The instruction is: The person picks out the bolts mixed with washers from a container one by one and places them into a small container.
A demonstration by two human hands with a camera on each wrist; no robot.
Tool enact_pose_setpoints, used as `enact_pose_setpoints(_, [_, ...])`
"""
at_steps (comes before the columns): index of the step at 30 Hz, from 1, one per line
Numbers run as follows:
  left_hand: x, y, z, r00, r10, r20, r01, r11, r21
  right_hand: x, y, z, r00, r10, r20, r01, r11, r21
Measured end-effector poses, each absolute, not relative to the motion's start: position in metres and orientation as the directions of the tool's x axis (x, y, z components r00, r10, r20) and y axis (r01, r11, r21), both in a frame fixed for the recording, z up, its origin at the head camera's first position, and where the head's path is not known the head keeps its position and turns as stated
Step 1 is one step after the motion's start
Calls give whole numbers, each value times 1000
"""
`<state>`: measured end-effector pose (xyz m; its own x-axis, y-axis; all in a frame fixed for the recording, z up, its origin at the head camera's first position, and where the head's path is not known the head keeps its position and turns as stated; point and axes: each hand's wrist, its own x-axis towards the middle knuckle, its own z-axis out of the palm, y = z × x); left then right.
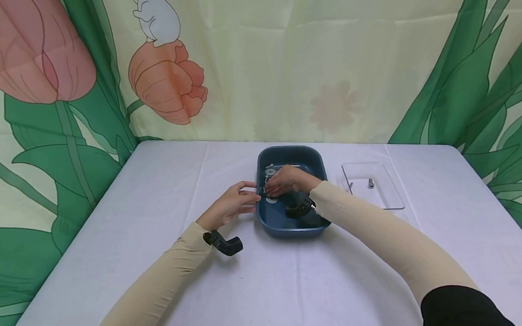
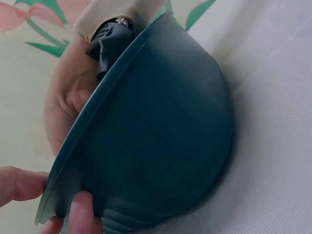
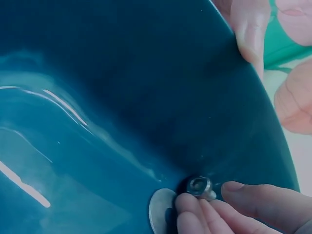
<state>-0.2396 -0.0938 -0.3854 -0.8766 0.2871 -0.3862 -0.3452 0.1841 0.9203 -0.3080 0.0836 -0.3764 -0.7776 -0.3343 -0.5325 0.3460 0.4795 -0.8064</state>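
Frame centre, on white worktop (image 1: 271, 295): left hand (image 1: 228, 209) pinching near-left rim of blue tray (image 1: 294, 229); just beyond, inside tray, right hand (image 1: 285, 181) fingertips (image 3: 195, 207) closing on small bolt (image 3: 199, 185), washer (image 3: 158, 212) alongside.

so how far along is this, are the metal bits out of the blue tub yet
Partly, it seems. One bolt and another small metal piece already lie on the clear tray beside the blue tub. In hand: the right hand is inside the tub, fingertips on a small bolt next to a washer, while the left hand grips the tub's rim. Left: several metal parts remain in the tub.
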Motion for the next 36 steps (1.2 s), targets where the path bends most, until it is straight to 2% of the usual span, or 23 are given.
enact_pose_setpoints(16, [-241, -95, -387, -878, 297, -376, -335, 179, 925, -305, 88, -384, -780, -320, -538, 458, 295, -839])
enact_pose_setpoints(36, [-242, -94, -389, -878, 288, -382, -343, 178, 922, -305, 83, -389, -819, -277, -503, 417, 316, -852])
